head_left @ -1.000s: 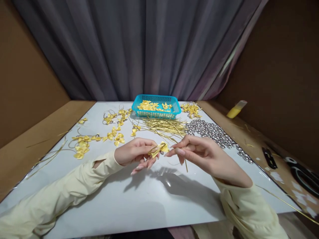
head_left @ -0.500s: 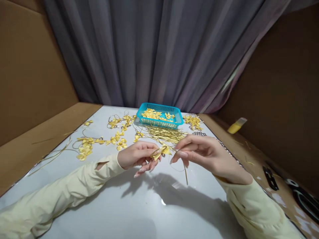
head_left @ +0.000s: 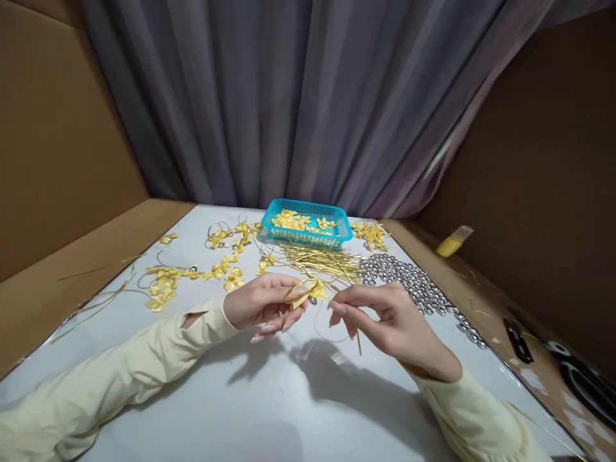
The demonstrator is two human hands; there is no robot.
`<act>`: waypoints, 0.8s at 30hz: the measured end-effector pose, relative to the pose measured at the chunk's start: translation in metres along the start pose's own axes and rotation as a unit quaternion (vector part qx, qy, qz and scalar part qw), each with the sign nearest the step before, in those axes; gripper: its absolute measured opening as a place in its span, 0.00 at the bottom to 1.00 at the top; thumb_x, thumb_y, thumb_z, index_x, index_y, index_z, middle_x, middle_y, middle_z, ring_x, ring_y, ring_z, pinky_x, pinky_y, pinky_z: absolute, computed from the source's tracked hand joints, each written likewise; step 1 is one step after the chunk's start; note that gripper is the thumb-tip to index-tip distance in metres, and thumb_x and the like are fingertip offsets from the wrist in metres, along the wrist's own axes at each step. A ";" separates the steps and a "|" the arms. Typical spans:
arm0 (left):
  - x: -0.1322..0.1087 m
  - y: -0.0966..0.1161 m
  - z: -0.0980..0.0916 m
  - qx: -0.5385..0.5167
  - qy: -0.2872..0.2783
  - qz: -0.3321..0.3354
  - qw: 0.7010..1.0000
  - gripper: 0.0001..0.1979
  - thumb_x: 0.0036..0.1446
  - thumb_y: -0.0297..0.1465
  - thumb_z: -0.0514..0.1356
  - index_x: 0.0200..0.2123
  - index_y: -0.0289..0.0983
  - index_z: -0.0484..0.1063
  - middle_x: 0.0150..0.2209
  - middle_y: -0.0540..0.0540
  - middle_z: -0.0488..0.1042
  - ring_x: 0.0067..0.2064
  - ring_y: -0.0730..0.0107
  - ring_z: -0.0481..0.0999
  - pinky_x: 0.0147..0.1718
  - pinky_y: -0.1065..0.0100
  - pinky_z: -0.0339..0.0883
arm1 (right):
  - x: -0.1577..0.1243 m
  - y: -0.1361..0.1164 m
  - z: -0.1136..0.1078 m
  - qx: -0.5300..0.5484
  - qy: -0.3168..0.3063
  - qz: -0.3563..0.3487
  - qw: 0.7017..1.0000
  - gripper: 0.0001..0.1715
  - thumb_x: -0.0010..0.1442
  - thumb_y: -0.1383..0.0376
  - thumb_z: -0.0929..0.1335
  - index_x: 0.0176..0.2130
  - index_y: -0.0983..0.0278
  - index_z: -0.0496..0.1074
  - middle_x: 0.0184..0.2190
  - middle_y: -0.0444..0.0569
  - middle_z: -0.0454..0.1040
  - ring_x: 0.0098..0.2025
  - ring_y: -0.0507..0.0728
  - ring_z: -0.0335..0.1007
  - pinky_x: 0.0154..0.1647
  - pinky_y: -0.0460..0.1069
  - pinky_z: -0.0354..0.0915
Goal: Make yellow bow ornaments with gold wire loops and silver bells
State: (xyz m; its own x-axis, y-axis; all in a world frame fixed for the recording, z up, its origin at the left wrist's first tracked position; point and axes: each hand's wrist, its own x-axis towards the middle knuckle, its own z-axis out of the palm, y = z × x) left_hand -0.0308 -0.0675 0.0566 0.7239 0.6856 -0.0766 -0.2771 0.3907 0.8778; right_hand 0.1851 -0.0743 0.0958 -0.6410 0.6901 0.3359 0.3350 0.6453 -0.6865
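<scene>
My left hand (head_left: 262, 300) pinches a yellow ribbon bow (head_left: 315, 290) between thumb and fingers. A gold cord (head_left: 294, 289) loops at the bow, and a small silver bead (head_left: 312, 300) sits under it. Just right of the bow, the thumb and index finger of my right hand (head_left: 373, 314) are pressed together at its edge. What lies between those fingertips is too small to make out. One length of the cord passes behind the right fingers and hangs down below them. A faint thin thread curves beneath the bow toward the right hand.
A blue basket (head_left: 308, 242) of yellow bows stands at the back. Before it lie cut gold cords (head_left: 320, 260); silver beads (head_left: 404, 282) spread to the right. Finished-looking corded bows (head_left: 163, 289) lie left. Black-handled scissors (head_left: 584, 385) and a yellow-capped tube (head_left: 455, 242) are at right.
My right hand has moved down and slightly left, closer to the bow, uncovering the silver beads. The gold loop by my left thumb looks rounder. The bow stays in my left hand.
</scene>
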 end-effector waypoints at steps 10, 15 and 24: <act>0.001 -0.001 0.001 0.001 -0.013 -0.019 1.000 0.13 0.60 0.32 0.52 0.27 0.31 0.67 0.16 0.50 0.69 0.09 0.82 0.58 0.06 0.81 0.58 | -0.002 0.005 0.001 0.018 0.002 -0.009 1.000 0.13 0.59 0.68 0.64 0.27 0.66 0.74 0.17 0.44 0.71 0.17 0.47 0.66 0.20 0.42 0.61; -0.001 0.001 0.002 -0.005 -0.020 -0.033 0.999 0.12 0.60 0.32 0.52 0.27 0.31 0.67 0.16 0.50 0.69 0.09 0.82 0.57 0.05 0.82 0.57 | -0.002 0.005 0.002 0.035 -0.002 -0.011 0.999 0.13 0.60 0.67 0.64 0.27 0.66 0.74 0.16 0.43 0.70 0.17 0.47 0.65 0.20 0.43 0.61; -0.001 0.000 0.000 -0.031 -0.044 -0.035 0.998 0.10 0.59 0.32 0.54 0.29 0.30 0.67 0.17 0.49 0.70 0.09 0.82 0.58 0.06 0.81 0.57 | -0.003 0.007 0.004 0.049 -0.004 -0.021 0.999 0.13 0.61 0.65 0.63 0.29 0.66 0.74 0.16 0.43 0.71 0.17 0.48 0.65 0.21 0.44 0.61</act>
State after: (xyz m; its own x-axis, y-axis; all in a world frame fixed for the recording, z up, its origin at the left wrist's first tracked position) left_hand -0.0318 -0.0682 0.0568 0.7950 0.5995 -0.0926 -0.2600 0.4747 0.8409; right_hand 0.1859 -0.0731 0.0873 -0.6582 0.6610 0.3605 0.2397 0.6379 -0.7319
